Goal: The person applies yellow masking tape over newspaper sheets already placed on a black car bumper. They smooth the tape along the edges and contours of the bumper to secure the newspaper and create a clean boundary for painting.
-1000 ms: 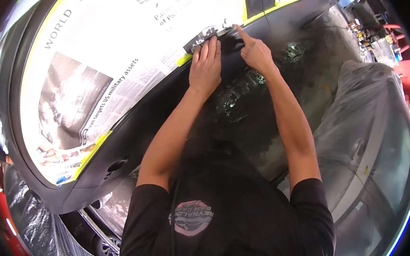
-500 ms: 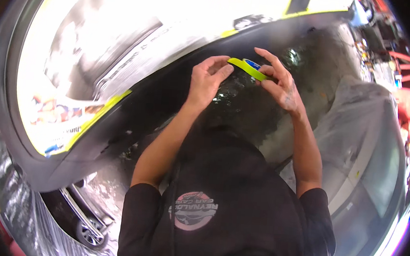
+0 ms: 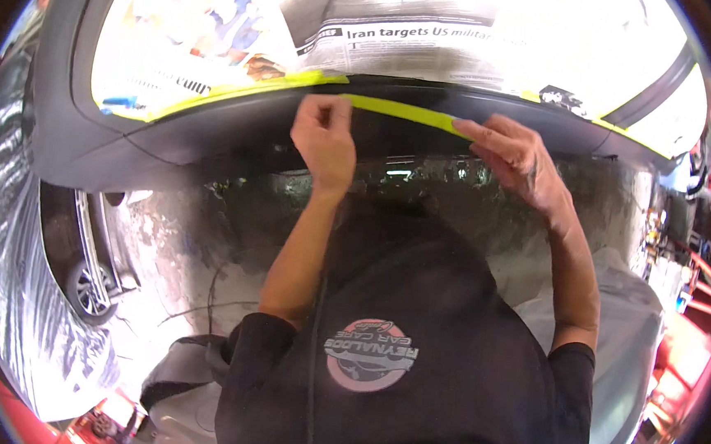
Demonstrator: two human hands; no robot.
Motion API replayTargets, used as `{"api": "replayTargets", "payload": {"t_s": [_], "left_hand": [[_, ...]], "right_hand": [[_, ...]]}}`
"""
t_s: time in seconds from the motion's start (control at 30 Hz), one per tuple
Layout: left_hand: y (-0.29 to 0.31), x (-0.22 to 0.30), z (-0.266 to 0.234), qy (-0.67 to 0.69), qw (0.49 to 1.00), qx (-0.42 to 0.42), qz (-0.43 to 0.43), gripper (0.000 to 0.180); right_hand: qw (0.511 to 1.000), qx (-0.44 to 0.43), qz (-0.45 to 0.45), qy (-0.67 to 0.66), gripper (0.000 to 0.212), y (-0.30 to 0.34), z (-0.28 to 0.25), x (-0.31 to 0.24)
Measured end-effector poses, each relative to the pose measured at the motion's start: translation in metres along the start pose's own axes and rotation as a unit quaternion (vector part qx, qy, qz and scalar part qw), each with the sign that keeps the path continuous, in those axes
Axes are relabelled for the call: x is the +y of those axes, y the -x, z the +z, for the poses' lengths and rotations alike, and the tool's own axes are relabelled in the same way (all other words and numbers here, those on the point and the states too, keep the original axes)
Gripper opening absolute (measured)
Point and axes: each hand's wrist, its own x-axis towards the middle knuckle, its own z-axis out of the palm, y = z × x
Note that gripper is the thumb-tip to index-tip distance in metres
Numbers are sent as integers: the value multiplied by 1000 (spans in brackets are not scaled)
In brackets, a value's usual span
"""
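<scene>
While both hands pinch it, tape strip [image 3: 400, 111] spans between fingers [image 3: 469, 129].

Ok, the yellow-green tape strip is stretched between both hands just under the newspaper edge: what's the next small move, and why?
Probably lower the tape strip onto the dark car panel and press it down. The left hand pinches one end, the right hand holds the other, and the strip hangs taut just below the newspaper, in line with the tape already laid.
</scene>
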Motion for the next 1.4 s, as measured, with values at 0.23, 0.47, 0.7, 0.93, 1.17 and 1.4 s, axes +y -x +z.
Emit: {"api": "replayTargets", "payload": {"t_s": [0.23,0.47,0.7,0.93,1.17,1.4], "left_hand": [[-26,-1,9,-125,971,128,158,11],[-23,-1,23,-179,953,175,171,12],[-21,0,27,-212,946,190,154,17],[-21,9,30,-178,959,198,98,18],[-18,-18,25,-335,881,194,274,22],[8,-26,41,-473,799,47,368,37]], "right_hand": [[978,-48,-41,200,42,-28,-12,21],[973,-44,-62,216,44,-39,-3,50],[965,-66,-60,248,44,-48,0,57],[963,-101,-43,247,44,-55,2,64],[966,-94,-57,235,44,-59,1,69],[964,-79,-70,246,43,-57,1,71]]}}
